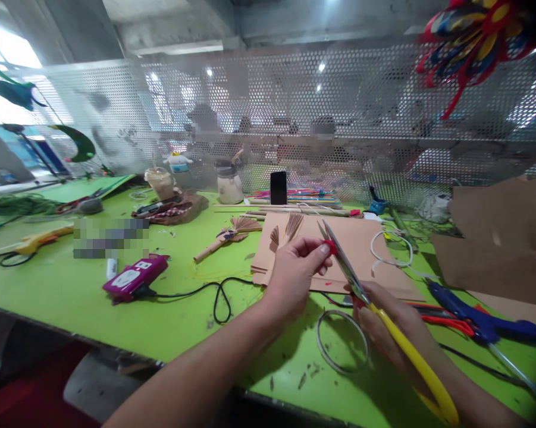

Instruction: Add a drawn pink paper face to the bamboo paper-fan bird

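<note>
My left hand pinches a small red piece between thumb and fingers above the green table. My right hand grips yellow-handled scissors, whose blades point up and left and meet the red piece. Both hands hover over the front edge of brown cardboard sheets. A wire ring lies on the table just below the hands.
A blue glue gun lies at the right. A pink device with a black cable sits at the left. Folded paper fans, sticks, a phone, jars and a perforated metal screen stand behind. People sit beyond the screen.
</note>
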Demonstrator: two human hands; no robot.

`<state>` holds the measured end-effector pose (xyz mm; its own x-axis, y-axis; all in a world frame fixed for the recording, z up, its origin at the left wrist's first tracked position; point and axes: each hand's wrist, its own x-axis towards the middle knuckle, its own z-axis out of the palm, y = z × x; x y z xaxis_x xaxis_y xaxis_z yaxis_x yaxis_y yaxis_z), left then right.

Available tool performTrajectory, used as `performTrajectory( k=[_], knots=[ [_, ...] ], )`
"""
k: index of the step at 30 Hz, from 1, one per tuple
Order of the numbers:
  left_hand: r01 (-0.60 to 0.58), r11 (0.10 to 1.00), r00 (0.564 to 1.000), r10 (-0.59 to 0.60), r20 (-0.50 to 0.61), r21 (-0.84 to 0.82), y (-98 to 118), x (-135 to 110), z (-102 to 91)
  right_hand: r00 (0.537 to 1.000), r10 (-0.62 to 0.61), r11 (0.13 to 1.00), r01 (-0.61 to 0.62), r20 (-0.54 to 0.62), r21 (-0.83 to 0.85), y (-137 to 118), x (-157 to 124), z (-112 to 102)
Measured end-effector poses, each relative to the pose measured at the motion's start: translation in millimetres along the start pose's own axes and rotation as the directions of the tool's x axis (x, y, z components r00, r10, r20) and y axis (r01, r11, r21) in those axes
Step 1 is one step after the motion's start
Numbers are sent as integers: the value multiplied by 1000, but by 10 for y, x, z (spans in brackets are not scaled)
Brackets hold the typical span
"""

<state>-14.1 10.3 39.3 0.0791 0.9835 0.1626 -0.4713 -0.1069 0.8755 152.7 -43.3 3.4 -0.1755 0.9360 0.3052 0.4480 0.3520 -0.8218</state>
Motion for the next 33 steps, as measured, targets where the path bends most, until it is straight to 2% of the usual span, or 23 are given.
performTrajectory(
  k=[21, 33],
  knots=[
    [5, 999, 1000, -4, -28, 42, 28, 1, -15, 998, 54, 997, -55, 25, 50, -29, -6, -22],
    [23, 998, 998, -20, -55, 65, 31, 24, -26, 999, 46, 997, -46, 2, 62, -36, -1, -32]
  ],
)
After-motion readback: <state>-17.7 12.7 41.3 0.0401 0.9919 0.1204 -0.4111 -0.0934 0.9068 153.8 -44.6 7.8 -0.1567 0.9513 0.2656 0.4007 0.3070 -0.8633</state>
